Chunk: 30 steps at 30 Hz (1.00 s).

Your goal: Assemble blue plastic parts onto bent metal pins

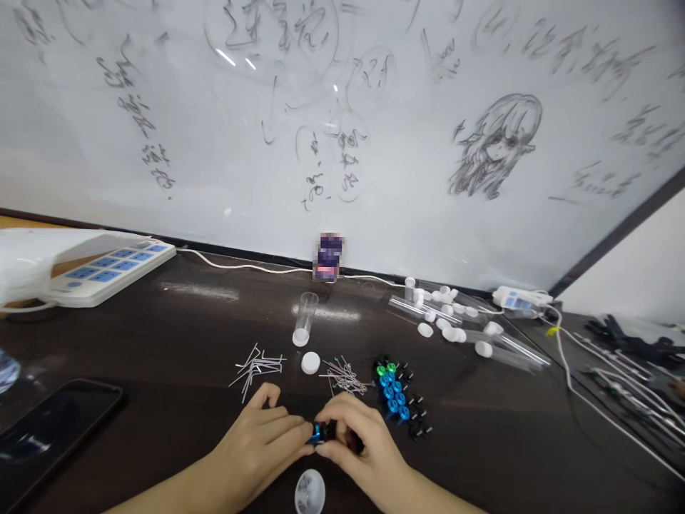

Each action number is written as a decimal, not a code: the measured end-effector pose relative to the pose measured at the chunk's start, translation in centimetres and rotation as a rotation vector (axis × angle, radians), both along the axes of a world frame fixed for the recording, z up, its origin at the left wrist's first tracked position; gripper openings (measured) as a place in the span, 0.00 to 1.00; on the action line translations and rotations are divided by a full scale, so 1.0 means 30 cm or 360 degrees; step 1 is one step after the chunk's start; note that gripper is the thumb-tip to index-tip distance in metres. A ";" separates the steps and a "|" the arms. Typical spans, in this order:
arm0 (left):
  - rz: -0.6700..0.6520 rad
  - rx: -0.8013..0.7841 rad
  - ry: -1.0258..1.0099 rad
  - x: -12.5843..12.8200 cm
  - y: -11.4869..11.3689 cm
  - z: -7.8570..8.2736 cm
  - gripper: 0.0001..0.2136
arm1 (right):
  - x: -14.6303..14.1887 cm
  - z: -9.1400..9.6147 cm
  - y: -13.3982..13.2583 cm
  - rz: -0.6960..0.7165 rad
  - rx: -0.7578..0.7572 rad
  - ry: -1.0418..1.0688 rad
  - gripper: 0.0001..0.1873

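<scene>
Between my two hands is a small blue and black cylindrical part (317, 432), partly covered by fingers. My left hand (267, 437) pinches its blue end, with the index finger raised and bent. Fingers of my right hand (367, 437) close around the black end. Close in front of me, below the hands, stands a small white round container (310, 491) with dark bits inside. Beyond the hands lie bent hex keys (260, 368) on the left and a pile of thin metal pins (345, 375) on the right. A white round cap (310, 363) sits between these piles.
Right of my hands are blue and green knobs (393, 392) and black screws (420, 410). A clear tube (307, 318) lies ahead; more tubes and caps (447, 314) are at back right. A phone (53, 435) and power strip (115, 268) are left; a whiteboard (401, 164) stands behind.
</scene>
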State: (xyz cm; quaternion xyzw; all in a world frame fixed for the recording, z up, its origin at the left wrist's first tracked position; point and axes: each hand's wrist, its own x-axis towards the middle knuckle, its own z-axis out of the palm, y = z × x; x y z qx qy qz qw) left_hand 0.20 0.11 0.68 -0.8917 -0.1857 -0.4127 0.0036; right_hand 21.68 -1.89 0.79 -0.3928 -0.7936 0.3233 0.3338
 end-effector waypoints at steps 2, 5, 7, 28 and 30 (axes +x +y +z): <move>0.0000 0.0006 -0.0005 -0.001 -0.002 0.004 0.06 | 0.000 0.009 -0.001 -0.0008 -0.0023 -0.0009 0.11; -0.0011 0.0012 -0.0007 0.000 -0.003 0.011 0.06 | -0.003 0.019 -0.001 -0.0037 -0.0020 -0.0065 0.08; -0.0011 0.0004 0.0010 0.000 -0.002 0.011 0.06 | -0.005 0.019 -0.001 -0.0043 -0.0012 -0.0095 0.07; 0.0008 0.0023 0.0005 0.001 0.002 0.005 0.07 | -0.004 0.015 -0.001 0.0001 0.0004 -0.0090 0.07; 0.0014 0.0026 -0.0004 0.000 0.002 0.006 0.07 | -0.003 0.008 -0.001 0.0018 0.0038 -0.0049 0.08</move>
